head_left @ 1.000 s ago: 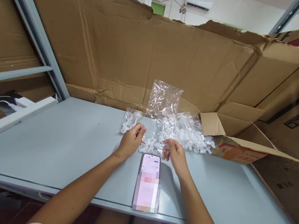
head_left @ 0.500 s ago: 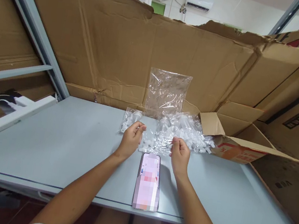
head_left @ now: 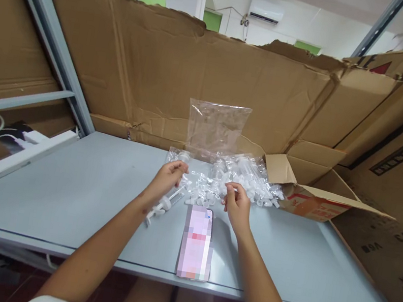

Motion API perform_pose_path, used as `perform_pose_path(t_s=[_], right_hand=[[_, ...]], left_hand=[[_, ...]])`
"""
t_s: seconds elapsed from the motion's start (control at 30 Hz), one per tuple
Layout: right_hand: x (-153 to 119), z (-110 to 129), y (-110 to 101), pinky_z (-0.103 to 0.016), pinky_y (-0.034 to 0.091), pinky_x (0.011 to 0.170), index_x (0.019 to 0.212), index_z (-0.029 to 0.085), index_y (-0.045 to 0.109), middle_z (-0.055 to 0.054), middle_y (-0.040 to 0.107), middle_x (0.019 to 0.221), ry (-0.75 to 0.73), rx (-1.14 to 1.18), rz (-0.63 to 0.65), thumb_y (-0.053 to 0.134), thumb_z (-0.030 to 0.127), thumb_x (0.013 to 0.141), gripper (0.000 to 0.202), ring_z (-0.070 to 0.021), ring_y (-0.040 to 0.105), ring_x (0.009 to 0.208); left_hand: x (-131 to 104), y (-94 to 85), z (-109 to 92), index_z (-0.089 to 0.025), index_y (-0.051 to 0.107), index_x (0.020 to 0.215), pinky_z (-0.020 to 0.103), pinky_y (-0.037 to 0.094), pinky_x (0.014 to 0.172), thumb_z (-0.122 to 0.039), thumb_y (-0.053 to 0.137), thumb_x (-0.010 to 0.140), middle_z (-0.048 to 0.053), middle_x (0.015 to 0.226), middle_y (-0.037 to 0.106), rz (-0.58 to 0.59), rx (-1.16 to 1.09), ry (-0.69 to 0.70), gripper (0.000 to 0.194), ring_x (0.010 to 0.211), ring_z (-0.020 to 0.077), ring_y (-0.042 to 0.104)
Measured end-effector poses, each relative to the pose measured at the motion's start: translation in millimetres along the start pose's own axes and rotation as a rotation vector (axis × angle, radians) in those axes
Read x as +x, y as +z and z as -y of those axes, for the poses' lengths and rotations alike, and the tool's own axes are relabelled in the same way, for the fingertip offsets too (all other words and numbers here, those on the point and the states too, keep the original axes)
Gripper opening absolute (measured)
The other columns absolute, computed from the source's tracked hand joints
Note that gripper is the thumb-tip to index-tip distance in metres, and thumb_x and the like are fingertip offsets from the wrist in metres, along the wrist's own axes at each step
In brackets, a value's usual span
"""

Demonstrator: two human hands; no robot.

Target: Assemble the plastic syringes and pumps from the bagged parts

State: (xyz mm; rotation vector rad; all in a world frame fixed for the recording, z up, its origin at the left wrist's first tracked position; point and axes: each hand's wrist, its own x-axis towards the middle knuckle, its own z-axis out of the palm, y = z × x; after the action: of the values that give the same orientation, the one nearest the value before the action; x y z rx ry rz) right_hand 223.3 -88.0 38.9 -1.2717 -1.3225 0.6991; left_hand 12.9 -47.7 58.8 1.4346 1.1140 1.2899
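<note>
My left hand (head_left: 169,177) is closed, thumb against fingers; whatever its fingertips hold cannot be made out. Below it, a clear syringe (head_left: 164,204) with a white plunger slants over the table, partly behind my forearm. My right hand (head_left: 237,204) is curled in a pinch beside the white plastic pieces, its contents too small to tell. Small white plastic pieces (head_left: 202,198) lie between my hands. Behind my right hand is a clear plastic bag (head_left: 244,171) with syringe-like parts, and a smaller clear bag (head_left: 179,154) lies behind my left hand.
A phone (head_left: 197,243) lies near the front edge of the grey table (head_left: 103,181). A large clear bag (head_left: 216,128) stands against the cardboard wall (head_left: 170,63). An open cardboard box (head_left: 316,204) is at right, and a power strip (head_left: 28,155) at left.
My left hand has moved left, uncovering the syringe beneath it. My right hand has shifted slightly left. The white pieces between them show more plainly. The whole view has tilted slightly.
</note>
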Motion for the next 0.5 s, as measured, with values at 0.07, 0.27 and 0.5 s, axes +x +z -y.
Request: perform_pose_path(t_s=[0.07, 0.27, 0.5], right_hand=[[-1.0, -0.2, 1.0, -0.022, 0.035, 0.042, 0.086, 0.021, 0.055, 0.005, 0.048, 0.048, -0.026, -0.031, 0.029, 0.045, 0.051, 0.079, 0.033, -0.0107, 0.043, 0.04], [-4.2, 0.6, 1.2, -0.023, 0.038, 0.048, 0.077, 0.021, 0.056, 0.003, 0.047, 0.052, -0.101, -0.127, 0.089, 0.045, 0.046, 0.081, 0.027, -0.012, 0.047, 0.049], [-3.9, 1.4, 1.3, -0.024, 0.036, 0.049, 0.074, 0.021, 0.056, 0.003, 0.048, 0.052, -0.128, -0.162, 0.08, 0.045, 0.045, 0.081, 0.027, -0.0121, 0.044, 0.047]], left_hand=[[4.0, -14.5, 2.9, -0.016, 0.053, 0.066, 0.017, 0.033, 0.047, -0.047, 0.053, 0.073, -0.004, 0.052, 0.047, -0.068, 0.034, 0.034, 0.032, 0.047, 0.0068, 0.042], [8.9, -84.8, 25.8, -0.017, 0.046, 0.066, 0.019, 0.033, 0.045, -0.053, 0.051, 0.068, 0.0, 0.053, 0.054, -0.163, 0.053, -0.143, 0.036, 0.049, 0.0112, 0.05], [-3.0, -181.6, 68.8, -0.017, 0.05, 0.056, 0.022, 0.029, 0.041, -0.048, 0.057, 0.06, 0.0, 0.039, 0.048, -0.183, 0.455, -0.347, 0.033, 0.037, 0.012, 0.041]])
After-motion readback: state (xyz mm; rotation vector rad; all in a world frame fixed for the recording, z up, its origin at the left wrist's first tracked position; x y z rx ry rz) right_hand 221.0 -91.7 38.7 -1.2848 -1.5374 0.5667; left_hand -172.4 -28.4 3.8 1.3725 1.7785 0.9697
